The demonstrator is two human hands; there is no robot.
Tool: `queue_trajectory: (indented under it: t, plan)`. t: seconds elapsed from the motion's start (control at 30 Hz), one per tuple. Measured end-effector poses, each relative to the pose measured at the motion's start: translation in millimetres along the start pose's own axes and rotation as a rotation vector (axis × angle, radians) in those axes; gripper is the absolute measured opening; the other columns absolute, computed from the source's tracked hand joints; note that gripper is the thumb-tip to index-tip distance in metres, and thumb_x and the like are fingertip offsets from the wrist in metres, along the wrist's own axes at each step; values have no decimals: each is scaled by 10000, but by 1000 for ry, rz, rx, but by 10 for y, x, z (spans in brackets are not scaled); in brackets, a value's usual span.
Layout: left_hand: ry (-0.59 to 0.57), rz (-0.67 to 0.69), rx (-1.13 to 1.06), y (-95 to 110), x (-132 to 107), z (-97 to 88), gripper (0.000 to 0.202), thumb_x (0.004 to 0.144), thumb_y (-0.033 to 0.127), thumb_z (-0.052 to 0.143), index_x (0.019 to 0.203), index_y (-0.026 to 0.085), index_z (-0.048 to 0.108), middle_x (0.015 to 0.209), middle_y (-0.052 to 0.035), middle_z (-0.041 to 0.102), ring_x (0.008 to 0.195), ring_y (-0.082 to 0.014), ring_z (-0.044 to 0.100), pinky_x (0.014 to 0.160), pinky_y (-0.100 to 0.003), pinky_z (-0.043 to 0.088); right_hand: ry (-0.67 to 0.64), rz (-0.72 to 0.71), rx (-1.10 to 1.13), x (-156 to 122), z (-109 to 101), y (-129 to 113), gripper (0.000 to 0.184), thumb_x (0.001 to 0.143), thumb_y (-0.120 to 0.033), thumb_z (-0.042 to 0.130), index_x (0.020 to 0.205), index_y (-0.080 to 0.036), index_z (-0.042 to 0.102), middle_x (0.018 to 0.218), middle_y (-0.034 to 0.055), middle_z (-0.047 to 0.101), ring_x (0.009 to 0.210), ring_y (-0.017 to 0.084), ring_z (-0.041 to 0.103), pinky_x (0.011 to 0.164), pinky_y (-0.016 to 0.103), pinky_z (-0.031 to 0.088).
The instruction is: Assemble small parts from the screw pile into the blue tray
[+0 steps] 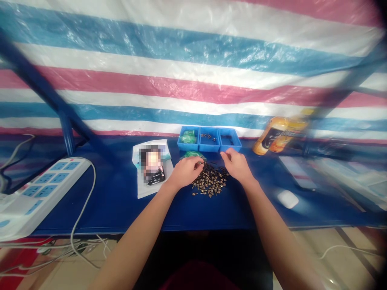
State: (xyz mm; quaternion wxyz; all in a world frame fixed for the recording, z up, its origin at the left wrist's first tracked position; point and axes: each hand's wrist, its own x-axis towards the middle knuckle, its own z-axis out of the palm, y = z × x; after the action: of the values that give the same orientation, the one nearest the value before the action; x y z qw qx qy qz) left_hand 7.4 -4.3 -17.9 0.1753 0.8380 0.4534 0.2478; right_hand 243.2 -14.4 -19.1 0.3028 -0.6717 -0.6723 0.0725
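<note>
A loose heap of small brass-and-dark metal parts (210, 181) lies on the blue tabletop (121, 201), right in front of me. My left hand (186, 172) rests at the heap's upper left edge, its fingertips pinched among the parts. Whether they hold one is hidden. My right hand (237, 165) hovers just above the heap's upper right side, close to a blue three-compartment tray (208, 147). Nothing shows in its fingers. The tray's left compartment holds green plastic, and its middle one holds a few small parts. A crumpled green plastic bag (192, 155) lies behind my left hand.
A black phone (155, 176) lies on a white printed sheet (145, 189) to the left. Further left sits a white power strip (45, 189) with cables. On the right are orange bottles (273, 135) and a white mouse (288, 199). A striped tarp (193, 80) hangs behind.
</note>
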Motion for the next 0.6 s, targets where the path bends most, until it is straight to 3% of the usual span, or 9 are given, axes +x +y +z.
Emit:
queue_trajectory:
  t: [0.17,0.3,0.4,0.43,0.5,0.57,0.6]
  plan:
    - [0,-4,6,-4,6,3,263,945,367,488,1058,267,703,939,-17,743,808,-203,671,734,-323,480,-30,111,-121,14,-26,28,447,974,-504,397,694,-216,594,682,83,673,677,216,612,644,288,371]
    - [0,-8,8,-5,6,5,260,944,358,490,1058,268,707,938,-16,741,809,-201,671,748,-320,490,-11,159,57,38,-43,31,501,921,-575,464,583,-210,527,599,27,610,610,172,530,603,276,369]
    - [-7,-6,7,-4,4,-1,261,944,357,490,1063,266,703,957,-18,743,818,-201,669,750,-318,490,12,256,268,61,-20,58,501,883,-617,502,608,-199,539,559,6,554,569,152,494,565,268,385]
    - [-8,-4,7,-4,4,-3,260,943,356,492,1064,263,702,964,-18,743,817,-201,669,752,-318,488,38,281,349,70,-7,69,481,880,-623,501,681,-193,579,568,1,552,561,149,496,557,267,397]
    - [-9,2,9,-6,6,-6,259,943,352,492,1069,260,698,973,-16,744,812,-198,667,756,-320,484,118,285,516,87,16,91,462,882,-611,510,1003,-180,626,656,0,601,555,143,517,557,265,433]
    - [-9,9,10,-10,9,-4,258,944,349,490,1074,260,694,974,-12,744,808,-195,666,757,-321,479,206,255,629,103,31,112,622,888,-580,525,1368,-198,425,798,12,655,558,135,541,570,268,469]
    - [-9,9,10,-11,10,-3,259,945,351,488,1073,260,693,974,-12,744,808,-196,665,754,-321,477,235,243,638,108,33,124,705,896,-568,521,1458,-208,296,854,23,668,566,134,552,580,272,482]
